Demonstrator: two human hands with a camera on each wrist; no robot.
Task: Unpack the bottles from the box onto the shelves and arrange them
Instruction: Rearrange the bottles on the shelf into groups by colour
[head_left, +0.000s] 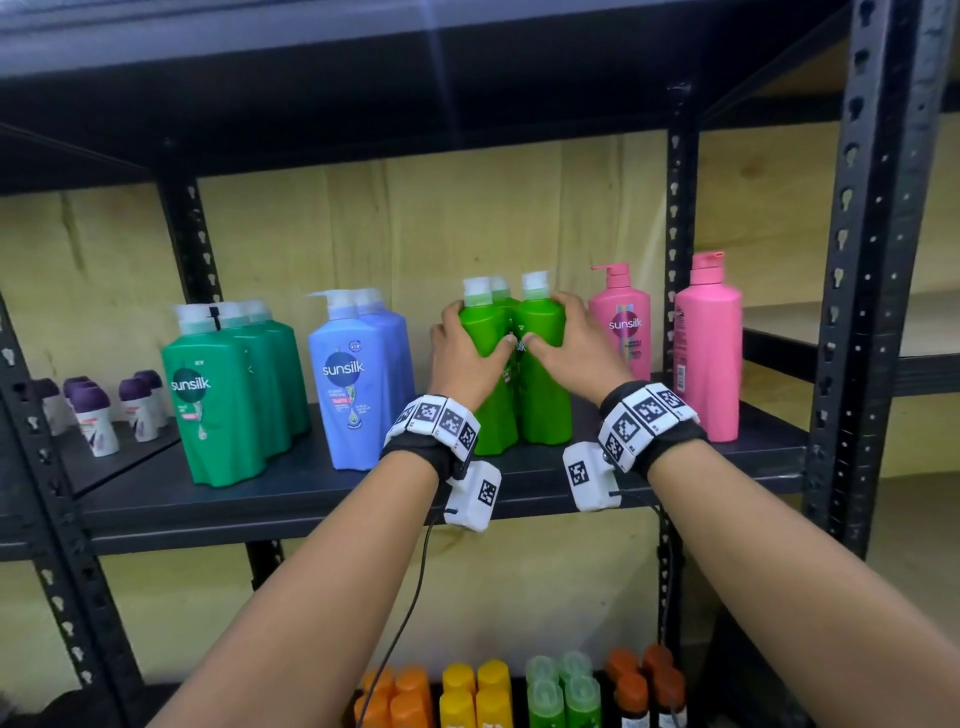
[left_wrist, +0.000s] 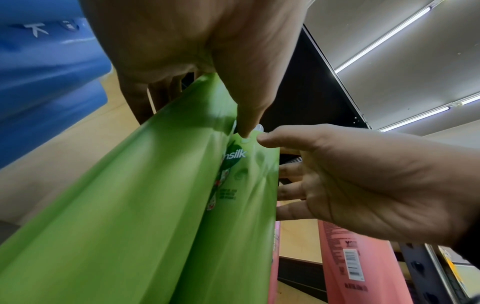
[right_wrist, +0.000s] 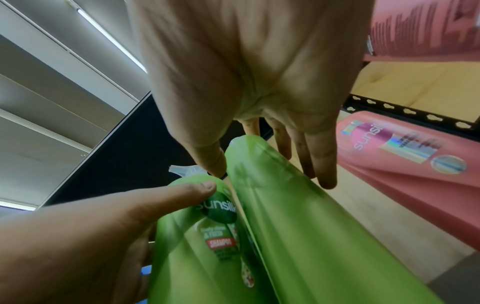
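Observation:
Three light green Sunsilk bottles (head_left: 540, 395) stand close together in the middle of the black shelf (head_left: 311, 499). My left hand (head_left: 470, 338) wraps the left bottle, thumb on its front and fingers round its far side. My right hand (head_left: 563, 332) wraps the right bottle the same way, and the two thumbs nearly meet at the front. The left wrist view shows my left hand (left_wrist: 207, 98) with its thumb pressed on a green bottle (left_wrist: 130, 205). In the right wrist view my right hand (right_wrist: 270, 172) straddles the right green bottle (right_wrist: 298, 226).
Left of the green group stand blue bottles (head_left: 358, 374) and dark green bottles (head_left: 228, 384); two pink bottles (head_left: 706, 348) stand to the right by the black upright (head_left: 857, 260). Small purple-capped roll-ons (head_left: 93, 415) sit far left. Coloured bottles (head_left: 493, 691) fill the lower shelf.

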